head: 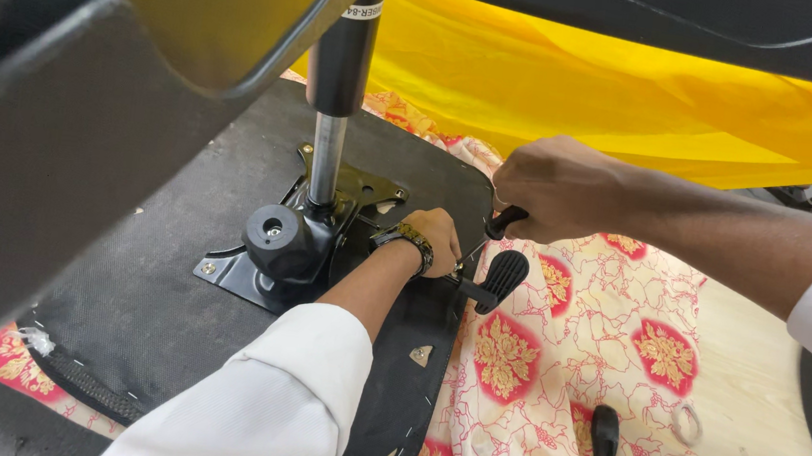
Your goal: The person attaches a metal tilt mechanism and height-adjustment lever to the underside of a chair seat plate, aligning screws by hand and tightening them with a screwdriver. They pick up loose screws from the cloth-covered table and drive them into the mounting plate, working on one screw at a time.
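Gripping a black screwdriver handle (505, 221), the right hand (556, 189) is closed tight around it, tip angled down at the metal mechanism plate (355, 187). Beside it, the left hand (433, 239) steadies a fitting near the seat base's (160, 273) right edge, though its hold is hidden. This looks like fastening work; turning squarely seems needed. A spare screwdriver (604, 450) lies on the floral cloth (596, 329).
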